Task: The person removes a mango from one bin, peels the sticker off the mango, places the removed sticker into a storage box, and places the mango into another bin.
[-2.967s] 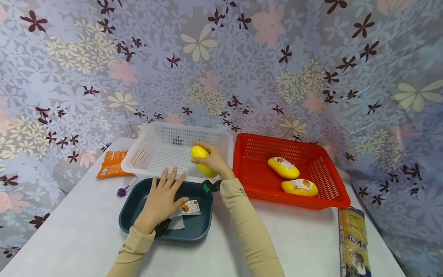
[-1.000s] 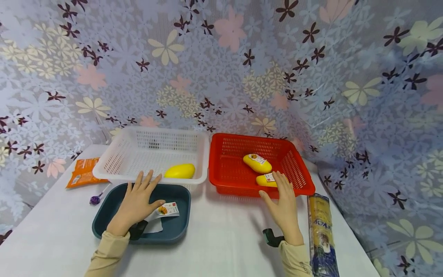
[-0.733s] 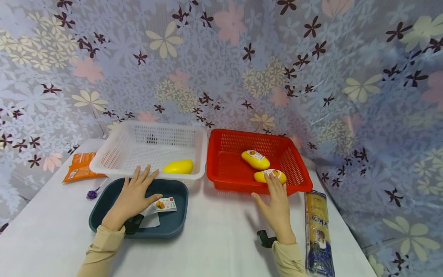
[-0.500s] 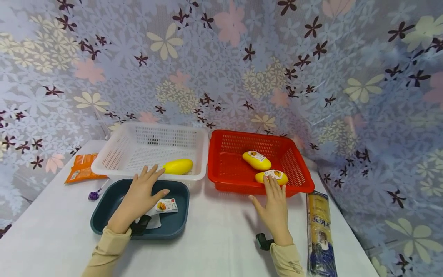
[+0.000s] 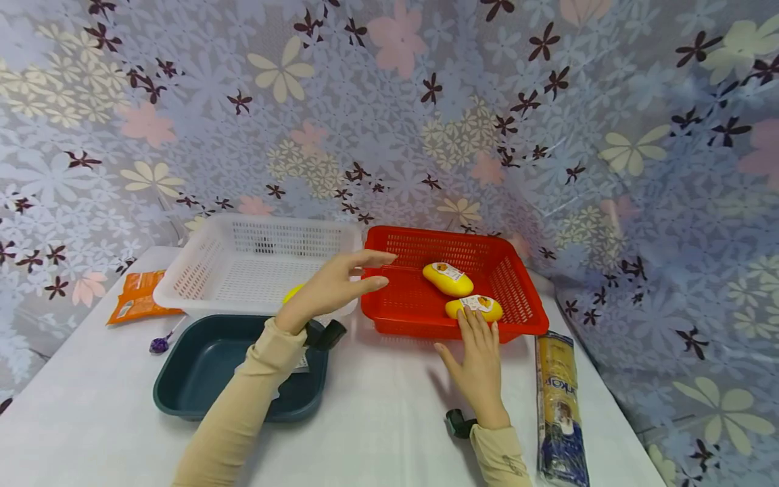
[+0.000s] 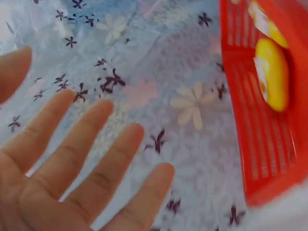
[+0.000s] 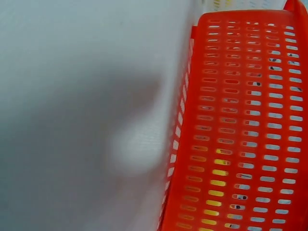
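Note:
Two yellow mangoes with paper labels lie in the red basket (image 5: 402, 297): a rear mango (image 5: 448, 279) and a front mango (image 5: 474, 308). My left hand (image 5: 331, 284) hovers near the gap between the white basket (image 5: 240, 274) and the red one, fingers straight, thumb apart, holding nothing. A third mango (image 5: 291, 293) in the white basket is mostly hidden behind that hand. My right hand (image 5: 479, 368) reaches to the red basket's front rim, fingers extended at the front mango; contact cannot be told. In the left wrist view my spread fingers (image 6: 96, 163) show bare.
A dark teal tub (image 5: 182, 382) stands before the white basket; a paper label (image 5: 301, 365) in it is partly covered by the left sleeve. Orange packet (image 5: 143, 295) and purple lollipop (image 5: 159, 345) lie at left, a gold-and-blue packet (image 5: 558, 409) at right. Patterned cloth hangs behind.
The mango that my right hand held earlier now lies in the white basket. That hand has moved to the red basket. My left hand has left the tub, moving right and turning sideways.

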Demonstrator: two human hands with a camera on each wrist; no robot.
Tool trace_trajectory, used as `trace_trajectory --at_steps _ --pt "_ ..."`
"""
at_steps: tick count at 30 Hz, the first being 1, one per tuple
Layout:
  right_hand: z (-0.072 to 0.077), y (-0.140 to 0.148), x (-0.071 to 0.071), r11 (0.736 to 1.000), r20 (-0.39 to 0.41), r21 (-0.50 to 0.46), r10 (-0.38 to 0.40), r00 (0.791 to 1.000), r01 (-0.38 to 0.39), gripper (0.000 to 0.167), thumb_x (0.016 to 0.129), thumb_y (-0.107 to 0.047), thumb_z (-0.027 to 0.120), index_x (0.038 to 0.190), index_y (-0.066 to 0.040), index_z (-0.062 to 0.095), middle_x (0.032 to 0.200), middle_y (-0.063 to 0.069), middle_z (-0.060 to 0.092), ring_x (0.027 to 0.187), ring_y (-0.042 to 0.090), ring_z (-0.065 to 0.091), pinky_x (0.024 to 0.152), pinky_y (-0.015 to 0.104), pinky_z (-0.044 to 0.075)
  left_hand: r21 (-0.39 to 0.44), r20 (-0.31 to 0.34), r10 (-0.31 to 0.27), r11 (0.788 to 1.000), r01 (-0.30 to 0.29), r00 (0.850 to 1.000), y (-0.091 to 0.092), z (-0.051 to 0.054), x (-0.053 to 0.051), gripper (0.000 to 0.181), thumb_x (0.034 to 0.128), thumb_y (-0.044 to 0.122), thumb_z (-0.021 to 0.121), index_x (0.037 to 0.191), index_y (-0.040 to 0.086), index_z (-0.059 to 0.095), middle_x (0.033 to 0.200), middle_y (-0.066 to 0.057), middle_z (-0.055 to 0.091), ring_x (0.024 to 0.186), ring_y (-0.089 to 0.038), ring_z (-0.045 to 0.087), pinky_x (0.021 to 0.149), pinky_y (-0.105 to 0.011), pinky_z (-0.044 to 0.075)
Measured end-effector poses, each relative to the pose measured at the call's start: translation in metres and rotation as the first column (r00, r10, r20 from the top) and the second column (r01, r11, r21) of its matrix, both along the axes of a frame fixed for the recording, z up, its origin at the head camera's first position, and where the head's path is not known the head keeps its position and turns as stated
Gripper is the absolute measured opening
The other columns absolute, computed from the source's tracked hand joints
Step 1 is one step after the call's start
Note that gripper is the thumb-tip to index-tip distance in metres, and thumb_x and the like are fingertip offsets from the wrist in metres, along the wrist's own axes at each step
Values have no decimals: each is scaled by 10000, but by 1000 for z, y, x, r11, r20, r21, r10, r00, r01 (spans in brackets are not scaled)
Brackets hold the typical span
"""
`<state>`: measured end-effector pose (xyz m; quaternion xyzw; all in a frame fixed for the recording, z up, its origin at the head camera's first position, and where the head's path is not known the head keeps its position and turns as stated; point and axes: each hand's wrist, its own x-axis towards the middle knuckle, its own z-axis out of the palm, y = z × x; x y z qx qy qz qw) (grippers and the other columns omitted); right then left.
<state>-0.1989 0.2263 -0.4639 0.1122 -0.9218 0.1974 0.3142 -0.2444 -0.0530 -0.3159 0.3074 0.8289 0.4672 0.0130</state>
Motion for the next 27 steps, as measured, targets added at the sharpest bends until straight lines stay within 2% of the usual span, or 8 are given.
trace_trajectory --at_steps 3,7,11,14,19,24,27 --pt "-1 2 -1 1000 -2 0 -5 1000 5 771 773 -313 786 1386 36 475 1427 242 483 1362 417 371 1147 605 168 40 22 -51 998 50 998 23 9 -20 473 935 274 640 1382 164 533 1393 -51 555 1274 -235 515 1060 -467 426" --pt "-4 6 -2 1000 -5 16 -16 1000 16 778 770 -305 790 1393 33 470 1429 240 483 1364 415 372 1151 601 166 105 64 -115 989 108 991 54 12 -41 492 927 249 655 1395 186 518 1408 -40 543 1290 -224 511 1032 -417 462" --pt "-4 8 -2 999 -14 30 -33 999 34 785 771 -299 790 1403 28 460 1434 234 482 1364 413 378 1146 602 181 210 149 -211 961 178 966 86 10 -63 493 939 197 634 1412 164 499 1422 -71 538 1298 -240 516 1005 -359 487" --pt "-4 8 -1 998 3 35 -61 998 61 799 793 -318 772 1422 36 430 1460 232 453 1378 411 361 1149 594 189 218 185 -253 953 211 950 109 5 -78 480 953 198 609 1417 155 492 1410 -87 548 1258 -242 551 972 -323 501" --pt "-6 5 2 988 46 -4 -153 987 153 811 840 -322 731 1435 94 369 1512 262 360 1415 427 297 1167 579 178 118 252 -258 965 236 933 141 -9 -94 466 967 238 585 1415 152 493 1395 -96 558 1225 -249 572 928 -338 502" --pt "-5 0 1 980 86 -81 -172 981 179 811 879 -314 691 1451 117 310 1547 276 278 1440 440 233 1173 589 149 143 396 -241 969 199 886 155 -25 -106 468 960 233 594 1411 148 500 1417 -103 540 1279 -286 532 1054 -505 431" --pt "-4 -1 1 974 109 -129 -174 979 187 791 899 -307 668 1461 108 297 1558 267 260 1454 429 207 1183 575 132 148 436 -245 969 200 866 161 -36 -111 477 947 229 611 1407 162 508 1421 -95 539 1298 -285 515 1079 -552 385"
